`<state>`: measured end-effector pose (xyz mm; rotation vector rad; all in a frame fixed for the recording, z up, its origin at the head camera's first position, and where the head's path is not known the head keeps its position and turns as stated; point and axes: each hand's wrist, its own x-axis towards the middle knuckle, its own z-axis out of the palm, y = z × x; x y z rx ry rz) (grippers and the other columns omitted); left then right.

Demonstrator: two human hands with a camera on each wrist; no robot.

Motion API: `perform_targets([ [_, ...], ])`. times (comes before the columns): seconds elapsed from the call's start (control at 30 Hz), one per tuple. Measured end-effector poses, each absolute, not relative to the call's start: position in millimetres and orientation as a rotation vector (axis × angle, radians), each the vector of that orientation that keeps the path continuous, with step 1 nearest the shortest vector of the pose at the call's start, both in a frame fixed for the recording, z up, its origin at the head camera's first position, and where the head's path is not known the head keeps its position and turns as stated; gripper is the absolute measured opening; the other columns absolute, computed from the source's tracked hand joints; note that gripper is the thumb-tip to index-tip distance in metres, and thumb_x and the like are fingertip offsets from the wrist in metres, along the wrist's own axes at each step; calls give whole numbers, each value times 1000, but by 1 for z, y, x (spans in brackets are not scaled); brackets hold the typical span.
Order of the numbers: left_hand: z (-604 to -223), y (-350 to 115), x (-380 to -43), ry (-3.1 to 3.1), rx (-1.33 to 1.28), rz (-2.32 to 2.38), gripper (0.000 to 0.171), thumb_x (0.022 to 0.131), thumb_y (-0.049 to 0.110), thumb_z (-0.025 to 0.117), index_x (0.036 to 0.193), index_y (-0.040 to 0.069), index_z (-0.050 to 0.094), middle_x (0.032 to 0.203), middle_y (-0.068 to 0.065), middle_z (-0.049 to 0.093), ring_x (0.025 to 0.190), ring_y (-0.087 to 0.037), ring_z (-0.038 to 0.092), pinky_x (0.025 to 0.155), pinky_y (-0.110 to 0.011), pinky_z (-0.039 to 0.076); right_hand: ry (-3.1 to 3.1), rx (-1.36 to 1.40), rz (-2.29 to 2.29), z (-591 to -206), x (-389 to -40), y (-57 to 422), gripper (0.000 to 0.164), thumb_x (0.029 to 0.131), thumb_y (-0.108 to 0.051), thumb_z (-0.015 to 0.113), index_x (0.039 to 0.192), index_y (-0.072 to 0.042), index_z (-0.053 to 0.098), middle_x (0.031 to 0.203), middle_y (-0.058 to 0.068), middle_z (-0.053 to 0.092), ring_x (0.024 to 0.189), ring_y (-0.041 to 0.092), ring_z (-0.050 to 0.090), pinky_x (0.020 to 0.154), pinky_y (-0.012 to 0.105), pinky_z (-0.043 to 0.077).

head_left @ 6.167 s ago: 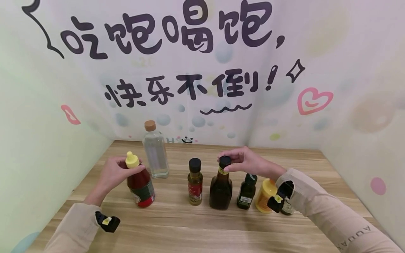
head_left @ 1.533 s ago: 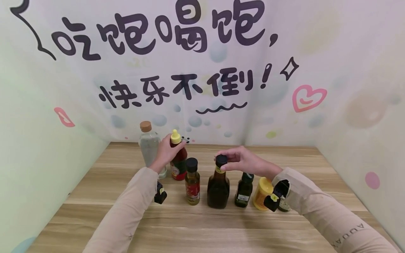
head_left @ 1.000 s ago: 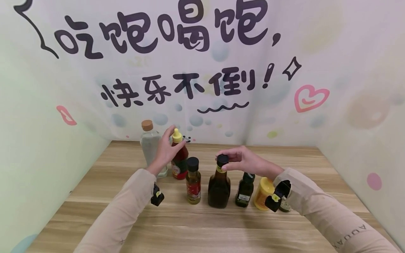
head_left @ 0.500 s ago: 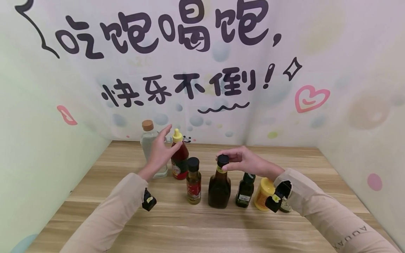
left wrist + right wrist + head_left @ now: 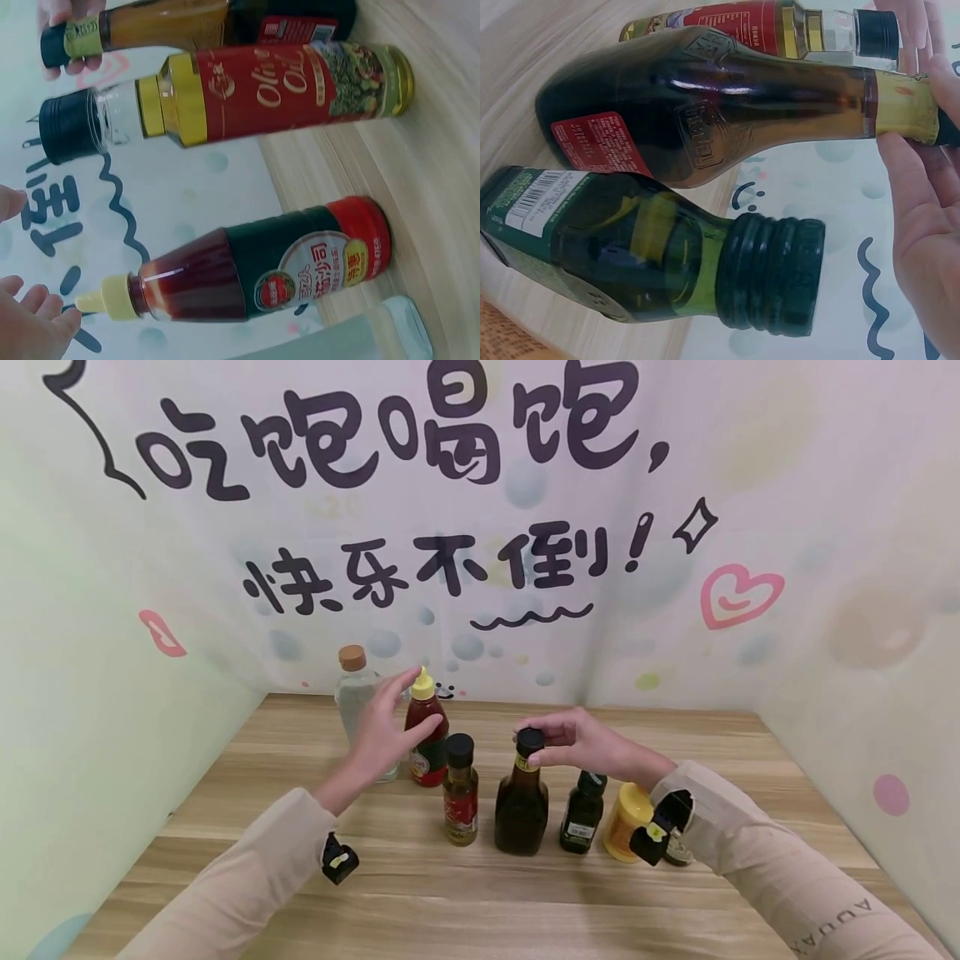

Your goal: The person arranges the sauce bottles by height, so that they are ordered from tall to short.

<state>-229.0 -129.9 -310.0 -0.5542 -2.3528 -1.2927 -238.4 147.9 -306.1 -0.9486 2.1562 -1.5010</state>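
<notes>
My left hand (image 5: 382,731) has its fingers spread beside the ketchup bottle (image 5: 426,739), which stands upright with a yellow nozzle cap. In the left wrist view, the ketchup bottle (image 5: 262,266) stands between thumb and fingers (image 5: 41,315), which sit near the nozzle without curling round it. My right hand (image 5: 588,745) pinches the neck of a dark brown sauce bottle (image 5: 521,810) just below its black cap. In the right wrist view, thumb and fingers hold the yellow neck band of that sauce bottle (image 5: 705,105). A red-labelled olive oil bottle (image 5: 461,802) stands between the two hands.
Behind my left hand stands a clear bottle (image 5: 356,702) with a brown cap. Right of the sauce bottle are a small dark green bottle (image 5: 581,818), a yellow-lidded jar (image 5: 628,827) and another jar (image 5: 678,852) partly behind the wrist. A printed backdrop (image 5: 480,652) rises behind the table.
My left hand carried the ketchup bottle from the front left to beside the clear bottle, then let go and drew back slightly left. My right hand stays on the sauce bottle.
</notes>
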Motion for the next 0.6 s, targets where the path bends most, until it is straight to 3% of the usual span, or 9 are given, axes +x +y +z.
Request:
perform_targets([
  [0.23, -310, -121, -220, -2337, -642, -1392, 58, 78, 10, 67, 129, 0, 41, 128, -15, 42, 114, -30, 42, 92, -43, 37, 2169, -968, -1497, -307, -239, 148, 40, 81, -7, 63, 119, 1, 53, 103, 16, 58, 87, 20, 60, 72, 33, 50],
  [0.6, -320, -109, -211, -2398, -832, -1423, 51, 82, 19, 64, 128, 7, 44, 128, -8, 45, 117, -23, 42, 95, -39, 36, 2170, -990, -1499, -309, -240, 149, 39, 81, -7, 63, 119, 0, 53, 104, 16, 58, 88, 21, 60, 73, 33, 50],
])
